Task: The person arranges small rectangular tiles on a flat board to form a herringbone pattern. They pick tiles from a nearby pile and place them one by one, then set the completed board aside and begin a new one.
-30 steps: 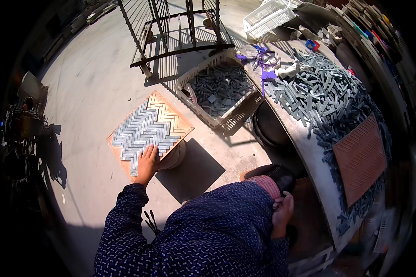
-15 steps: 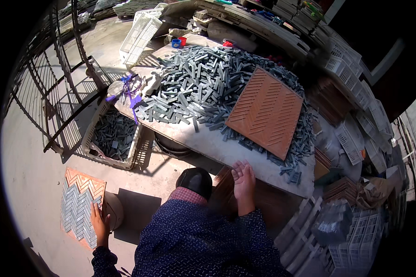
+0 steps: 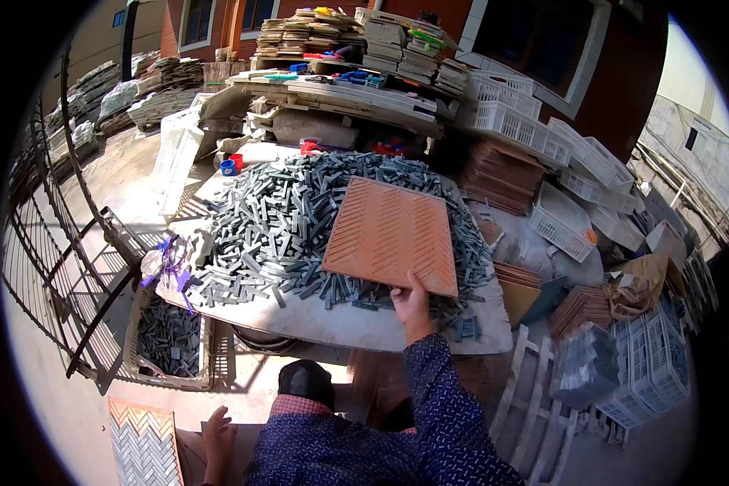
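An orange-brown board with herringbone grooves [image 3: 393, 231] lies tilted on a heap of grey stone strips [image 3: 300, 202]. My right hand [image 3: 413, 304] grips its near edge, the thumb on top and the other fingers partly hidden below. A second orange board [image 3: 174, 428] is at the lower left, cut off by the picture's edge. Grey strips in a herringbone pattern [image 3: 142, 454] fill most of what shows of it; its far end has bare grooves. Just right of that board is my left hand [image 3: 219, 437], holding nothing, fingers apart.
The heap covers a pale table [image 3: 340, 328]. Below its left side stands a crate of grey strips [image 3: 206, 356], near a metal rack [image 3: 97, 219]. Small blue [image 3: 228, 168] and red cups [image 3: 236, 160] sit at the far left corner. White crates [image 3: 559, 227] and stacked boards [image 3: 502, 174] crowd the right.
The view has tilted upward. My right hand has moved forward from the table's front edge and taken hold of the grooved board. My left hand has come off the strip-filled board.
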A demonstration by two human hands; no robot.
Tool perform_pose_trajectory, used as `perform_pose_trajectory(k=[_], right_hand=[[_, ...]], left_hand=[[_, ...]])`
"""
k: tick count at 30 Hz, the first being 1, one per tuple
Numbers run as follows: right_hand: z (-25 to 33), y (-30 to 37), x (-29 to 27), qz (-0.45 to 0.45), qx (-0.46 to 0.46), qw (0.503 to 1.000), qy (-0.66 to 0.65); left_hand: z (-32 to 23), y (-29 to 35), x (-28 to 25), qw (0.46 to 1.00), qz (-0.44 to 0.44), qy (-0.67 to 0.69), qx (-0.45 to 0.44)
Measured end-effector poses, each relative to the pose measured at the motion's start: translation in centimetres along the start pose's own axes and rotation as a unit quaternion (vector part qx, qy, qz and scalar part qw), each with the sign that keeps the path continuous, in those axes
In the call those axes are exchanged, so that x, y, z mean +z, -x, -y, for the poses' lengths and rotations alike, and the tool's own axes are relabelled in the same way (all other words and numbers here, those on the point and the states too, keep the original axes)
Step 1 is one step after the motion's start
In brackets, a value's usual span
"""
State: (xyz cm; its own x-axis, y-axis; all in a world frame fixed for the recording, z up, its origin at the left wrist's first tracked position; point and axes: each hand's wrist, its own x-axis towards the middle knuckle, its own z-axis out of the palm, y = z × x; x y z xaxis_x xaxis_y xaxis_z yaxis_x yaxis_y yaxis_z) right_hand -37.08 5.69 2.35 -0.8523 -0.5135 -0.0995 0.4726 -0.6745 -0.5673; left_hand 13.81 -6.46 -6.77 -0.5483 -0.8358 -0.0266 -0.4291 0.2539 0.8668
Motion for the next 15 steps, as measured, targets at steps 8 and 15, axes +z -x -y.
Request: perform_pose_trajectory(k=[8, 15], right_hand=[[0.7, 22.5, -1.4, 0.075, 0.018, 0.997, 0.017], [2.3, 29.9, -7.6, -0.014, 0.133, 0.948, 0.29]], left_hand=[[-13.5, -6.3, 6.1, 0.743, 0.349, 0.564, -0.087], [-14.2, 0.9, 7.0, 0.847, 0.303, 0.428, -0.088]])
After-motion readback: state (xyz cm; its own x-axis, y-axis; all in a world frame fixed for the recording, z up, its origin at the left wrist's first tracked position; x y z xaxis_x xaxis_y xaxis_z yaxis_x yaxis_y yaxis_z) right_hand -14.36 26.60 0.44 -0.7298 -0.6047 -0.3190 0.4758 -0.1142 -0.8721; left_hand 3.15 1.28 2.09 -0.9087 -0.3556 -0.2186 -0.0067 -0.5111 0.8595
